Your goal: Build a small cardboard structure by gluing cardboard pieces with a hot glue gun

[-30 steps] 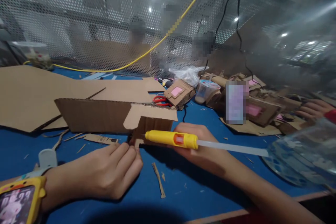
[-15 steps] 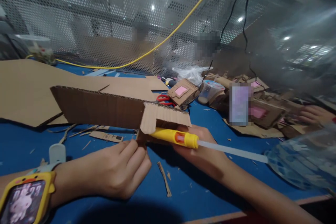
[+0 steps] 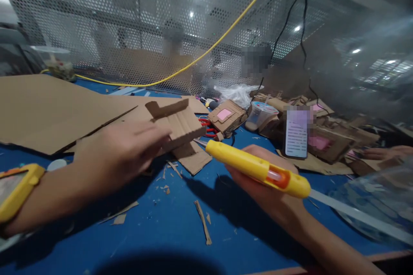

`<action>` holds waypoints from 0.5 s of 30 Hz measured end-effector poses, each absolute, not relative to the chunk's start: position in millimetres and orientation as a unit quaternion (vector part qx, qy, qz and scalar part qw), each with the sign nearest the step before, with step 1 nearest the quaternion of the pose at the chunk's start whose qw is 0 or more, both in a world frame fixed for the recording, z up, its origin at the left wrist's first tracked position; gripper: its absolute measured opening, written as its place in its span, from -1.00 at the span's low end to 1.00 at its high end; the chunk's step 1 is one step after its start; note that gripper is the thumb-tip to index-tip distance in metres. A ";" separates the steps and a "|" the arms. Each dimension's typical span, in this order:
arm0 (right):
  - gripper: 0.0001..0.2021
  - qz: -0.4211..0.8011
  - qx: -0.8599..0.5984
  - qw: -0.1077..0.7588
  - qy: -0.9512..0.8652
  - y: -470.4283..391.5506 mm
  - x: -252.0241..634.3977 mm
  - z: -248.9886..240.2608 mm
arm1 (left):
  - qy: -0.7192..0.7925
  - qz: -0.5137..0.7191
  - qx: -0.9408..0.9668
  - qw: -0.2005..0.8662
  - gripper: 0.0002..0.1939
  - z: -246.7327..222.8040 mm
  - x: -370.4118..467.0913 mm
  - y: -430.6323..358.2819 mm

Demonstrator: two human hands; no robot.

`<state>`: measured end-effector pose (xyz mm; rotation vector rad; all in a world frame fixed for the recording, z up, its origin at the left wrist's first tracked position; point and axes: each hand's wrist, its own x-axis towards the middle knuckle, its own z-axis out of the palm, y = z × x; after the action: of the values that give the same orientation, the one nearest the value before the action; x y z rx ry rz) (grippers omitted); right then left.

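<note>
My left hand (image 3: 122, 150), a little blurred and wearing a yellow watch (image 3: 21, 189), is closed on the edge of a folded cardboard piece (image 3: 180, 122) with raised sides. The piece is held tilted above the table. A yellow hot glue gun (image 3: 240, 161) rests in my right hand (image 3: 267, 200), its nozzle pointing left near the cardboard piece. Out of its back end runs a long whitish glue stick (image 3: 355, 212). Below the folded piece lies a flat cardboard strip (image 3: 193, 159).
Cardboard scraps (image 3: 202, 223) litter the blue table (image 3: 167, 240). A large cardboard sheet (image 3: 51, 107) covers the left. Behind are red-handled scissors (image 3: 211, 129), a cardboard box (image 3: 227, 118), a plastic cup (image 3: 260, 116) and a phone (image 3: 296, 133). Another person's hand (image 3: 383, 152) shows at right.
My left hand has risen, turning the cardboard piece away from the glue gun. My right hand has drawn the glue gun back to the right, so its nozzle now shows.
</note>
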<state>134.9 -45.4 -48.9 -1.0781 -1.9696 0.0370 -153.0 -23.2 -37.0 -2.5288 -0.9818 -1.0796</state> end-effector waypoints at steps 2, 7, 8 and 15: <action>-0.82 0.019 -0.385 0.428 -0.818 -46.3 134.9 -52.9 | -0.400 -0.397 -0.826 0.005 -0.74 -19.5 -151.3 -18.1; -0.87 0.040 -0.317 0.394 -0.862 -47.9 136.0 -61.6 | -0.462 -0.385 -0.775 -0.195 -0.74 -5.9 -141.4 -17.2; -0.87 0.040 -0.311 0.389 -0.866 -48.4 136.0 -61.9 | -0.463 -0.389 -0.770 -0.207 -0.73 -7.5 -140.0 -18.5; -0.83 0.048 -0.311 0.361 -0.878 -50.8 132.6 -61.2 | -0.452 -0.409 -0.769 -0.194 -0.75 -15.0 -136.2 -24.5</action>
<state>132.6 -50.8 -61.2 -0.8023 -2.2611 0.1249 -136.2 -24.5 -15.0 -2.7683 -1.6255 -1.4706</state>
